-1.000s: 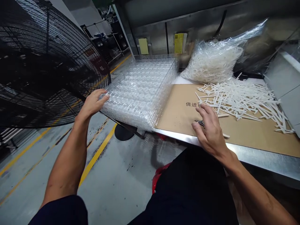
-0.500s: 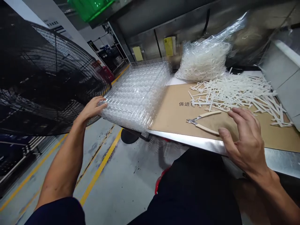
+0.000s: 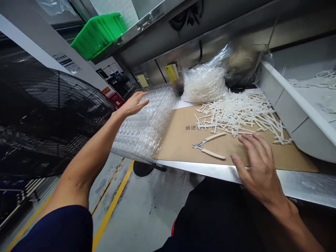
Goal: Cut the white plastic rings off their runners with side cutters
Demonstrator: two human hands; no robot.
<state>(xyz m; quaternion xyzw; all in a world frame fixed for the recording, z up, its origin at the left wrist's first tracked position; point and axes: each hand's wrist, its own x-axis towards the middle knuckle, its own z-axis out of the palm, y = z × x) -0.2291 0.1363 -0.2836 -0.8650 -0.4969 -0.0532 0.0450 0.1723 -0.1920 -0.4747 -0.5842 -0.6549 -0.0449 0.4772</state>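
Observation:
My left hand (image 3: pixel 134 104) is over the left part of a stack of clear plastic trays (image 3: pixel 149 129), its fingers stretched out and holding nothing; whether it touches the stack I cannot tell. My right hand (image 3: pixel 258 168) hovers at the front edge of the bench, thumb and fingers apart, with nothing in it. Just left of that hand, a pair of side cutters (image 3: pixel 210 146) with cream handles lies spread on a cardboard sheet (image 3: pixel 178 140). Behind the cutters is a heap of white plastic sprue-like sticks (image 3: pixel 238 112).
A clear bag of white rings (image 3: pixel 204 84) stands at the back. At right, a white bin (image 3: pixel 296 101) holds white ring-shaped parts. A green bin (image 3: pixel 101 33) sits on the upper shelf. A large black fan (image 3: pixel 52 115) stands close on the left.
My left hand has moved from the stack's near left corner farther back over it. The view has turned right, showing more of the white bin. The cutters lie as before.

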